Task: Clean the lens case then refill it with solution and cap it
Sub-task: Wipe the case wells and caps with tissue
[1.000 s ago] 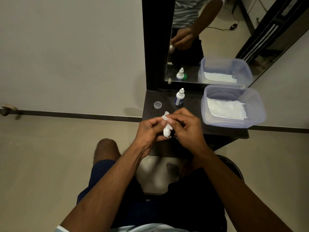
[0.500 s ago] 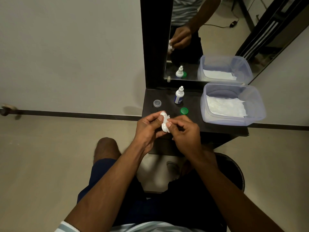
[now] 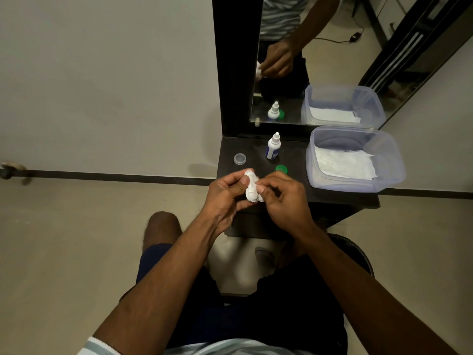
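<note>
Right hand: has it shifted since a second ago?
Yes. The right hand has drawn back toward the person, away from the white dropper bottle, uncovering the round green cap it hid, its grip still on the white lens case.

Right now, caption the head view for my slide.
Both hands, left hand and right hand, hold the white lens case above the dark shelf.
</note>
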